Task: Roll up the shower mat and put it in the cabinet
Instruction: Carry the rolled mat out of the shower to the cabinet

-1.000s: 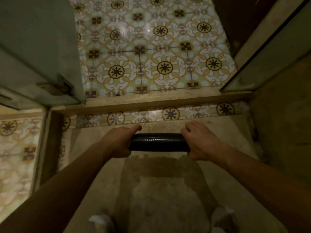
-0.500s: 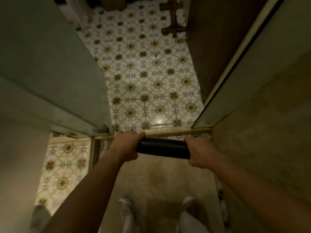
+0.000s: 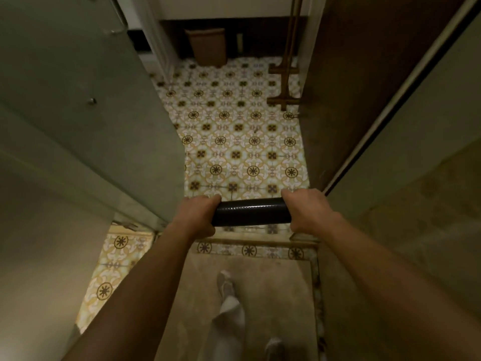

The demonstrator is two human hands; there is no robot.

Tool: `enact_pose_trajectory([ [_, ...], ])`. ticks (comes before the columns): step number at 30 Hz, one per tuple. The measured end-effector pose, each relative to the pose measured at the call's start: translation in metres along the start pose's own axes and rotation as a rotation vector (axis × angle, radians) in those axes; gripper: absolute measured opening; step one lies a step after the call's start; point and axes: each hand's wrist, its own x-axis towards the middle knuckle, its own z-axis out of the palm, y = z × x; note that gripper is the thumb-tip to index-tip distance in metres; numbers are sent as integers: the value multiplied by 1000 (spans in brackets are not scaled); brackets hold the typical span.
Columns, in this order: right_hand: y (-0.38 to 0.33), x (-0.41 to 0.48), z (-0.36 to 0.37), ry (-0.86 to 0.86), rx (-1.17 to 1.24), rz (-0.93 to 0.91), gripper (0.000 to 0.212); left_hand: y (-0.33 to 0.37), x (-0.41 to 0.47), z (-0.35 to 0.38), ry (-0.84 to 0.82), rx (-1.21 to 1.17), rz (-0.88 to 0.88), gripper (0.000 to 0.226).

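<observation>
Fingers (image 3: 211, 198) of the left hand (image 3: 196, 217) curl over the top of the black, tightly rolled, finely textured shower mat (image 3: 251, 211), wrapped closed around its left end, while the right hand (image 3: 307, 213) grips the opposite end the same way, knuckles up and thumb tucked beneath. Between the two fists the roll lies level and crosswise, held up in the air at arm's length, with only its glossy middle stretch showing.

Directly below the knuckles runs a pale stone threshold strip (image 3: 260, 239), and just under that a narrow band of patterned tile borders a dull beige shower floor (image 3: 260, 295). On that floor, beneath the forearms, a leg in light trousers ends in a pale shoe (image 3: 226, 282), its toe pointing toward the threshold; a second shoe (image 3: 273, 346) shows near the bottom edge.

Beyond the fingertips spreads a cream and ochre floor of ornamental tiles with dark sunburst medallions (image 3: 242, 142). To the left of the left fist stands a frosted grey-green glass door panel (image 3: 86, 105), swung open, with a small metal fitting on its face. To the right of the right fist a matching glass panel in a dark frame (image 3: 406, 121) meets a dark brown wooden surface (image 3: 359, 82).

Far past the hands, a brown woven wicker basket (image 3: 208, 46) sits on the tiles against the back wall, and a brownish wooden stand with crossbars (image 3: 285, 82) rises to its right.
</observation>
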Motion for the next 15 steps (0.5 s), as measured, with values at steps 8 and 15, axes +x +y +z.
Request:
enact_pose_trajectory([
  [8, 2, 106, -52, 15, 0, 59, 51, -73, 81, -61, 61, 37, 41, 47],
  [15, 2, 197, -108, 11, 0, 110, 50, -139, 153, -118, 88, 57, 60, 47],
])
